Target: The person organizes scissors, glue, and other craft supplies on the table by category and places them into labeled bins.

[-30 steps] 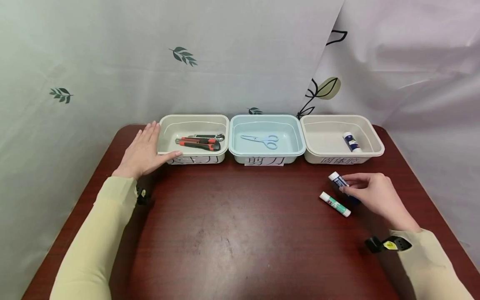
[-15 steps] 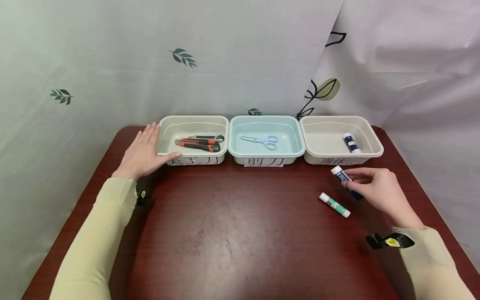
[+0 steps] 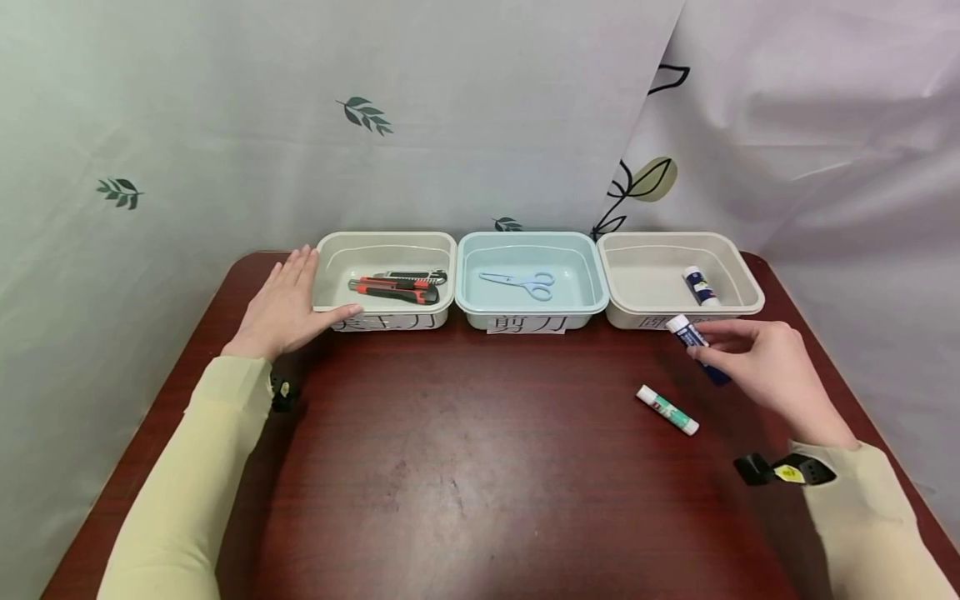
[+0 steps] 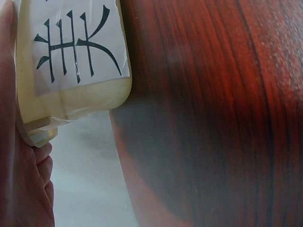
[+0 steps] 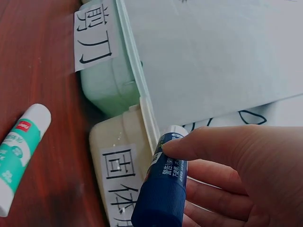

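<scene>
My right hand [image 3: 765, 367] pinches a dark blue glue stick [image 5: 163, 189] with a white end between thumb and fingers, just in front of the right cream bin [image 3: 637, 287]. In that bin lies another blue glue stick [image 3: 701, 286]. A green and white glue stick [image 3: 667, 410] rests on the table below the right hand. My left hand [image 3: 281, 308] lies with straight fingers against the left end of the left cream bin [image 3: 330, 258], its thumb over the front rim. Utility knives [image 3: 397, 289] lie inside that bin.
Between the cream bins stands a light blue bin [image 3: 468, 267] holding blue scissors [image 3: 525, 283]. All three bins line the back of the dark red table [image 3: 450, 467], with paper labels on their fronts. A pale curtain [image 3: 480, 117] hangs right behind them.
My right hand has lifted the blue glue stick and carried it away from the green one, toward the right bin. The left hand stays in place.
</scene>
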